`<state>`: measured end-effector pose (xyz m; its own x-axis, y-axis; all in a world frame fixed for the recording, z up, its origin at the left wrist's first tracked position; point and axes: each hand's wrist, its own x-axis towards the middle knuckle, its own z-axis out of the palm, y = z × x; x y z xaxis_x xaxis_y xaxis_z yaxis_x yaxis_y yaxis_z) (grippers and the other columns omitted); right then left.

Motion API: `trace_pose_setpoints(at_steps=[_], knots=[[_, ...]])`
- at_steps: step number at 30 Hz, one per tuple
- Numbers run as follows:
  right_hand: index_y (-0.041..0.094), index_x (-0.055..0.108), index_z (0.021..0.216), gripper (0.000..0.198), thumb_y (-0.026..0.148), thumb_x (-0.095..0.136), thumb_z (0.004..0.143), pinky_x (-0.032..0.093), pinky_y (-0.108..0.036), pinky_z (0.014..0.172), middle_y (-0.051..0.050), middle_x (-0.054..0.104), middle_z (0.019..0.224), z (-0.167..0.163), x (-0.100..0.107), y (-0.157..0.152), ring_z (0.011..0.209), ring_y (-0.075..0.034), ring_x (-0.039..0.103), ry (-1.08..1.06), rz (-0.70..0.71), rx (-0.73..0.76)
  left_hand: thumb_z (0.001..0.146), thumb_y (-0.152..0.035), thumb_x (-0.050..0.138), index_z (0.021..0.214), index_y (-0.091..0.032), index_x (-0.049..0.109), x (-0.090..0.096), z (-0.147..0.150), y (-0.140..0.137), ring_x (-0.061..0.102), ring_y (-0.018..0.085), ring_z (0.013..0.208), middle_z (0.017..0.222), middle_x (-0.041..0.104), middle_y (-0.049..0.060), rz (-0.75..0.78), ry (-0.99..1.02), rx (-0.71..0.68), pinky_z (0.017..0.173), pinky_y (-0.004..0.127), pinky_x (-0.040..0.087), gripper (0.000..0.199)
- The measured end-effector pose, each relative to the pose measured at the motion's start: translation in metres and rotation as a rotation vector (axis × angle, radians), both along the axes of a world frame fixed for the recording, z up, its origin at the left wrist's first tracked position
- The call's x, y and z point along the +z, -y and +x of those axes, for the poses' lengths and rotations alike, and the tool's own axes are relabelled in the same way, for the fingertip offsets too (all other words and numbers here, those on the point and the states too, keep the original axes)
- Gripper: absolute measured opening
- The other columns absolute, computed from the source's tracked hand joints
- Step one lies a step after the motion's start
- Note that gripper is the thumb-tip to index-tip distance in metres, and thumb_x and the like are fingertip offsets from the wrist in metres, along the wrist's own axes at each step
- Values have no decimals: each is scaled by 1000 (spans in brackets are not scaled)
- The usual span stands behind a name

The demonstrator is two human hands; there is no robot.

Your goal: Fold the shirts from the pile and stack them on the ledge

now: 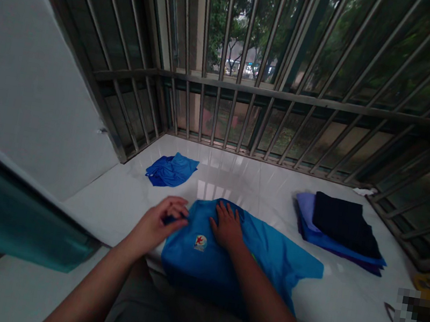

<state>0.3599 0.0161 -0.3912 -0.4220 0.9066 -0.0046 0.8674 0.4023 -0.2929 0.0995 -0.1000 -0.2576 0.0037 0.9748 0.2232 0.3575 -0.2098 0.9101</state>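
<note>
A blue shirt (218,270) with a small round white emblem bearing a red star lies spread over the front of the white sill, its lower part hanging past the edge. At the shirt's left edge, my left hand (158,223) has its fingers and thumb curled together around a bit of dark blue cloth. My right hand (228,225) lies flat on the shirt near its top, fingers spread, holding nothing. Part of the shirt is hidden under my right forearm.
A crumpled blue cloth (173,169) lies at the back left of the sill (232,177). On the right is a stack of folded clothes (343,225), black on top. Metal window bars (232,120) rise behind. A teal curtain (27,213) hangs at left.
</note>
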Motion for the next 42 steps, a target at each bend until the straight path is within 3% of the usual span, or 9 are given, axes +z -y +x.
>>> trace_pose_setpoints(at_steps=[2, 4, 7, 9, 11, 13, 21, 33, 42], knots=[[18, 37, 173, 71, 56, 36, 113, 9, -63, 137, -10, 27, 182, 0, 1, 1, 170, -33, 20, -9, 7, 0, 93, -43, 83, 136, -31, 70, 8, 17, 37, 75, 24, 116, 127, 79, 6, -19, -154, -264, 105, 36, 60, 47], [19, 38, 172, 69, 54, 37, 113, 10, -62, 137, -9, 28, 182, 0, 2, 1, 170, -33, 22, -10, 12, -3, 96, -41, 81, 137, -36, 71, -4, 20, 64, 74, 27, 124, 135, 78, 5, -35, -278, -209, 109, 39, 60, 43], [21, 38, 173, 68, 52, 37, 112, 10, -61, 137, -8, 29, 182, -1, 2, 1, 170, -32, 21, 1, 17, -5, 86, -33, 88, 145, -35, 67, -57, 7, 78, 71, 33, 133, 144, 74, 8, -94, -452, -35, 116, 49, 58, 63], [21, 36, 173, 68, 52, 36, 112, 10, -62, 137, -8, 27, 183, -1, 2, 0, 170, -32, 20, 13, 15, -4, 75, -22, 93, 152, -32, 63, -98, -5, 75, 63, 38, 144, 155, 68, 10, -131, -557, -20, 123, 56, 52, 84], [20, 36, 173, 68, 52, 35, 113, 11, -62, 137, -7, 26, 183, -1, 3, -2, 170, -32, 20, 20, 14, -2, 76, -17, 89, 155, -31, 61, -127, -15, 68, 56, 38, 151, 162, 62, 11, -136, -626, -27, 128, 58, 46, 85], [20, 36, 173, 68, 52, 34, 113, 12, -62, 137, -7, 27, 183, -1, 3, -5, 170, -32, 20, 21, 15, 2, 83, -18, 84, 155, -31, 62, -139, -21, 60, 57, 36, 150, 160, 64, 10, -124, -653, -31, 128, 57, 45, 76], [20, 34, 174, 68, 52, 33, 113, 12, -62, 137, -6, 25, 183, -2, 2, -13, 171, -30, 19, 31, -2, -1, 95, -24, 69, 110, -27, 80, -120, -45, 19, 73, 25, 104, 110, 80, 6, -162, -454, -278, 96, 35, 56, 19], [17, 34, 174, 67, 46, 35, 114, 18, -57, 137, -10, 30, 181, -7, -2, -45, 170, -32, 23, 27, 16, -28, 94, -26, 55, 116, -25, 80, -125, -69, -33, 75, 27, 107, 117, 81, 8, -148, -507, -13, 99, 38, 56, 34], [17, 37, 173, 65, 44, 38, 113, 17, -53, 138, -10, 30, 182, -20, -4, -93, 169, -30, 24, -23, 12, 32, 97, -37, 52, 111, -28, 77, -134, -69, -48, 72, 21, 77, 81, 75, -2, -240, -573, 114, 75, 30, 50, 31]])
